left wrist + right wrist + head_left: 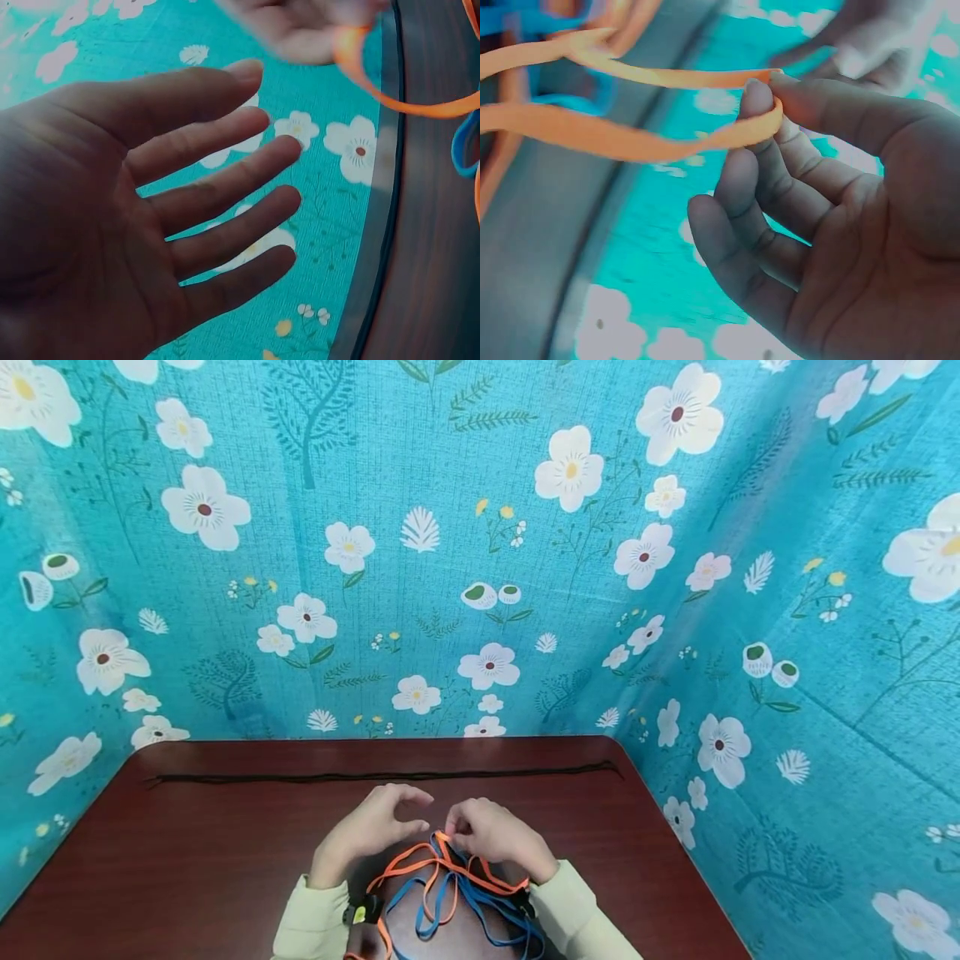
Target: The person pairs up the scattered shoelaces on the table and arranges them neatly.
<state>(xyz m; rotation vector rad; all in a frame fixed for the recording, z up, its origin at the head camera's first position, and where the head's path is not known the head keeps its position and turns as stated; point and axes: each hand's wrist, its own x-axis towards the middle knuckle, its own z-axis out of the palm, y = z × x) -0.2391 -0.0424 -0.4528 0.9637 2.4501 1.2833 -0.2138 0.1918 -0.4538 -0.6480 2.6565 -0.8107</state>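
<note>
An orange flat lace (652, 146) runs in a loop to my right hand (840, 195), whose thumb and forefinger pinch it. In the head view the right hand (495, 835) is just above a loose tangle of orange lace (412, 866) and blue lace (483, 897). Across from it, my left hand (378, 822) is raised with fingers apart and nothing in them. The left wrist view shows that left hand (187, 187) with its palm bare and fingers extended, near the orange loop (420, 109).
A long dark cord (360, 776) lies across the back of the reddish-brown table (210, 852). Behind and to the right hangs a turquoise flowered cloth (420, 635). A dark wrist strap with a yellow-green part (362, 912) is at the left cuff.
</note>
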